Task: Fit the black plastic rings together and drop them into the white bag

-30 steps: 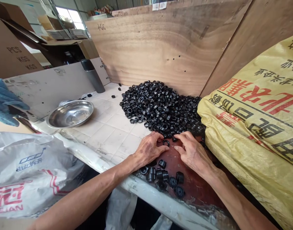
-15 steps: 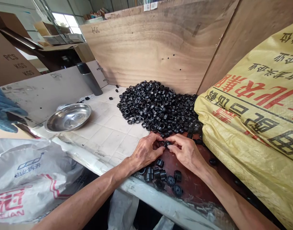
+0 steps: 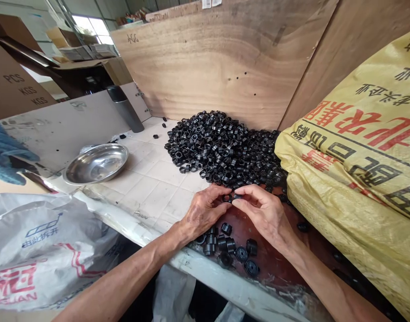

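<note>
A big heap of small black plastic rings point(image 3: 221, 150) lies against the plywood back board. At its near edge my left hand point(image 3: 205, 210) and my right hand point(image 3: 263, 212) meet, fingertips pinched together around small black ring parts point(image 3: 232, 197) held between them. Below my hands, several assembled black pieces point(image 3: 230, 250) sit grouped on a dark red board point(image 3: 275, 264) near the table's front edge.
A steel bowl point(image 3: 96, 163) sits at the left on the white tiled top point(image 3: 151, 179). A dark cylinder flask point(image 3: 124, 109) stands behind it. A yellow woven sack point(image 3: 356, 170) fills the right side; white printed bags point(image 3: 40, 246) lie at lower left. Plywood panels point(image 3: 208, 62) wall the back.
My hands went from lying flat by a loose ring to pinching black parts together between the fingertips, lifted slightly off the red board.
</note>
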`<move>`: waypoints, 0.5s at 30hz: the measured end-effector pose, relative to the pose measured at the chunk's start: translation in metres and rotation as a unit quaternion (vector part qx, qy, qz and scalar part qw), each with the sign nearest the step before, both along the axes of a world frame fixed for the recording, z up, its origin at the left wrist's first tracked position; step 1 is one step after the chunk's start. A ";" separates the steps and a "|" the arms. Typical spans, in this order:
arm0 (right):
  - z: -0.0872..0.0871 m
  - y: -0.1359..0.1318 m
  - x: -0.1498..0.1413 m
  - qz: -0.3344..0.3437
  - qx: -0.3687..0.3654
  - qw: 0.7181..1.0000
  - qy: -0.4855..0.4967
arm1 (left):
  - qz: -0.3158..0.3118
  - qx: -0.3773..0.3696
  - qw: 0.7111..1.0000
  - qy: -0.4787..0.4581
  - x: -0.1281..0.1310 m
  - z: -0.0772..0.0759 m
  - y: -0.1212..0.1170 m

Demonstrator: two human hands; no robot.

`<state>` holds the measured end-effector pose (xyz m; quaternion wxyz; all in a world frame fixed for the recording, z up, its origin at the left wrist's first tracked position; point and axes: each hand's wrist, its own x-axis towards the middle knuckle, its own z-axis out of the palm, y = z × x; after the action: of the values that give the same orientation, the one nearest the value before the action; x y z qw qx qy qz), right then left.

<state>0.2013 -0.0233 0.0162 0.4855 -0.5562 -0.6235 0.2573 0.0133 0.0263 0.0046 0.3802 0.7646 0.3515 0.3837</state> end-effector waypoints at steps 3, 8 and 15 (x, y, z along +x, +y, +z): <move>0.003 -0.002 -0.003 0.043 0.091 0.993 -0.067 | -0.016 -0.077 0.997 -0.028 0.000 0.000 -0.003; 0.006 -0.004 -0.004 0.024 0.124 0.988 -0.093 | -0.040 -0.100 0.989 -0.101 0.000 0.002 -0.003; 0.011 -0.009 -0.004 0.008 0.061 0.994 -0.088 | -0.052 -0.056 0.992 -0.097 -0.005 0.002 -0.003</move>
<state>0.1969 -0.0324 0.0272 0.4598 -0.5408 -0.6828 0.1729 0.0087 0.0232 0.0069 0.4740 0.7184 0.2936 0.4160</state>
